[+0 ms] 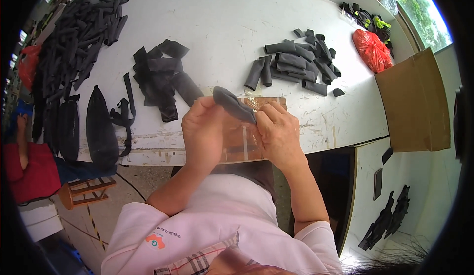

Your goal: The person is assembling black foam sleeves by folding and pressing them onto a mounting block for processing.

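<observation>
Between my hands, above the table's near edge, is a dark grey tube-like sleeve [232,106] of soft material, slanting down to the right. My left hand [201,119] pinches its left side, thumb and fingers closed against it. The fingers of my right hand [278,129] are curled round its lower right end, so that end is partly hidden. Beneath both hands lies a brown taped patch [239,146] on the table. Beyond my left hand is a loose heap of flat black pieces [160,70]; past my right hand lies a pile of rolled grey sleeves [294,62].
A large heap of dark strips [74,38] covers the table's far left. Long black pieces [101,126] hang over its front edge. At right stand a cardboard box [414,104] and a red plastic bag [373,50]. A wooden stool [89,192] and a person in red [32,169] are at left.
</observation>
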`<action>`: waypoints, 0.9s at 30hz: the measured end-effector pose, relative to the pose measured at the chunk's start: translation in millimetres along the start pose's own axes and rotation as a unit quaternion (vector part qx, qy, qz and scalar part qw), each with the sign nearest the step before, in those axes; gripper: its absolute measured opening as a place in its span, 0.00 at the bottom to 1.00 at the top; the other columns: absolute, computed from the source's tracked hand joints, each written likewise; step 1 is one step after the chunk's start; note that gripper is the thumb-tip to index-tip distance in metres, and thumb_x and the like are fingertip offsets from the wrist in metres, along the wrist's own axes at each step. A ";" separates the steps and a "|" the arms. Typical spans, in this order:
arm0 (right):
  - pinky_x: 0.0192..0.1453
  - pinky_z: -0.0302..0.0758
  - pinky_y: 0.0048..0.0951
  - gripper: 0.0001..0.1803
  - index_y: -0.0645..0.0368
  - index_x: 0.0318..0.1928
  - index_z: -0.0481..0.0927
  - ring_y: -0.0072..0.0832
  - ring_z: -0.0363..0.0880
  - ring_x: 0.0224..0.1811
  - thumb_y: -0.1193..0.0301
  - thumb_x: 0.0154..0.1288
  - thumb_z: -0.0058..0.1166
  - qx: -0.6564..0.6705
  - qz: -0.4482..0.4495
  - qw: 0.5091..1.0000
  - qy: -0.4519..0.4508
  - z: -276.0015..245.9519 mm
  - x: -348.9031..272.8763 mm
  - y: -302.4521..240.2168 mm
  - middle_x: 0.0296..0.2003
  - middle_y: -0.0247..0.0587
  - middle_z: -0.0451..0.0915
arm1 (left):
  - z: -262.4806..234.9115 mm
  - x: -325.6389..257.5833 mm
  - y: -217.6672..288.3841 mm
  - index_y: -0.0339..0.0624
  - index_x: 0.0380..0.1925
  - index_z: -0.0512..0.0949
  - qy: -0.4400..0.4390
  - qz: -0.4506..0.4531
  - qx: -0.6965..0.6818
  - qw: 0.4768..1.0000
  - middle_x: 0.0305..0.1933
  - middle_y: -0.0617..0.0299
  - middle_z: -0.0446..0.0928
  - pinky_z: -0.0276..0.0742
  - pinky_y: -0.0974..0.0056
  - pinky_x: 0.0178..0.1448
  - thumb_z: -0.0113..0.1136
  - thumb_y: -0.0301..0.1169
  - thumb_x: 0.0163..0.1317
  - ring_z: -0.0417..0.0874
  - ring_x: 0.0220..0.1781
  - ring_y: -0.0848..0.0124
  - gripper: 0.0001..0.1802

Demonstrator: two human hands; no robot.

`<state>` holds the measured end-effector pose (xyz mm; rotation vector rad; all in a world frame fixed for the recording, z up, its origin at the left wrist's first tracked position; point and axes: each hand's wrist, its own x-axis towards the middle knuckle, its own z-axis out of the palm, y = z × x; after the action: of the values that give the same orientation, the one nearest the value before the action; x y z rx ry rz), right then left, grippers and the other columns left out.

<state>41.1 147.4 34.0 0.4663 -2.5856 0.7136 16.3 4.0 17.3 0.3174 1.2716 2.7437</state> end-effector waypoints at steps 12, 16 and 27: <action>0.32 0.72 0.34 0.06 0.60 0.33 0.75 0.42 0.76 0.32 0.73 0.54 0.51 0.321 0.132 0.938 0.022 51.4 -44.6 35.8 0.29 0.46 0.76 | 14.9 25.0 -8.6 0.35 0.28 0.75 -0.282 -0.037 0.477 0.832 0.28 0.63 0.74 0.70 0.74 0.38 0.64 0.21 0.46 0.74 0.33 0.78 0.09; 0.28 0.70 0.37 0.05 0.61 0.29 0.75 0.44 0.73 0.26 0.73 0.52 0.50 0.214 0.109 0.970 -0.032 58.3 -45.9 40.2 0.24 0.46 0.73 | 8.1 19.5 -11.1 0.35 0.29 0.75 -0.203 -0.033 0.420 0.884 0.30 0.62 0.74 0.70 0.71 0.40 0.61 0.22 0.50 0.74 0.37 0.77 0.06; 0.25 0.67 0.37 0.09 0.61 0.22 0.69 0.40 0.70 0.24 0.71 0.51 0.54 0.133 0.080 0.985 -0.074 8.3 -7.7 19.4 0.17 0.41 0.68 | 1.4 24.5 7.2 0.38 0.30 0.76 -0.096 -0.051 -0.160 0.981 0.34 0.56 0.76 0.66 0.63 0.50 0.53 0.32 0.59 0.73 0.41 0.68 0.08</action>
<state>37.1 160.2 16.0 0.4085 -2.7002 1.1276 -7.2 4.8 27.3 0.4565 0.7642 2.6918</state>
